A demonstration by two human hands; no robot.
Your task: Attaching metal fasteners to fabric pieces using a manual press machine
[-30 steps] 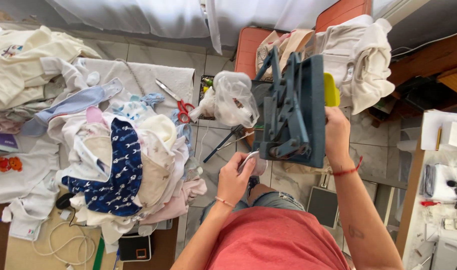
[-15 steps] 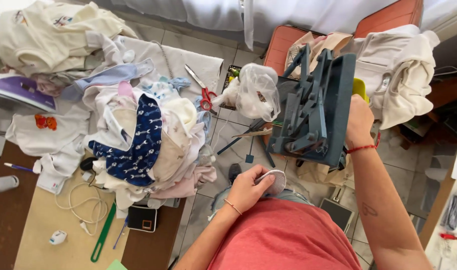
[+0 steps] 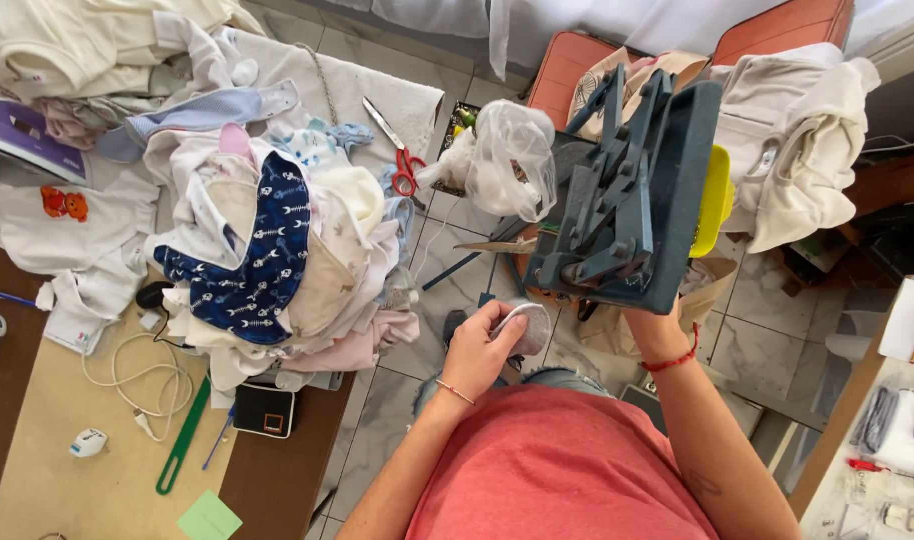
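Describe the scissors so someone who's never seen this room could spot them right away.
Start at the big clothes pile on the table at left. At its upper right edge, on a pale cloth, lie the scissors, just left of the clear plastic bag. Their red handles and long bare metal blades set them apart from the soft fabric around them.

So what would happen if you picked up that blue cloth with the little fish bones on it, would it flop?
The blue cloth would probably go floppy: it already drapes and bends over the clothes pile beneath it. It looks thin, so likely light. Lifting it might tug neighbouring pieces, since its edges overlap them.
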